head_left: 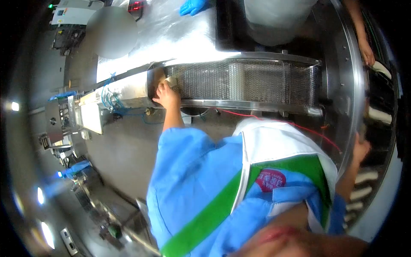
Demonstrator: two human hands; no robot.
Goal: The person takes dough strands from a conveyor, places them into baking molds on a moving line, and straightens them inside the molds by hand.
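Observation:
My left hand [168, 97] reaches to the left end of a metal mesh conveyor [205, 81]. Its fingers are closed around a small pale lump [171, 81], which looks like dough. At the far right, my right hand [361, 149] is beside a curved steel rim [354, 92], close to a dark surface that carries several long white pieces, also dough-like. The right fingers look curled together, but blur hides what they may hold. One white piece [379, 115] lies just above this hand.
Another person's bare hand [367, 52] touches a white strip [382, 69] at upper right. A blue-gloved hand [192, 7] rests on the steel table [184, 32]. A red cord [239, 114] runs below the conveyor; blue tubing [112, 100] hangs at its left.

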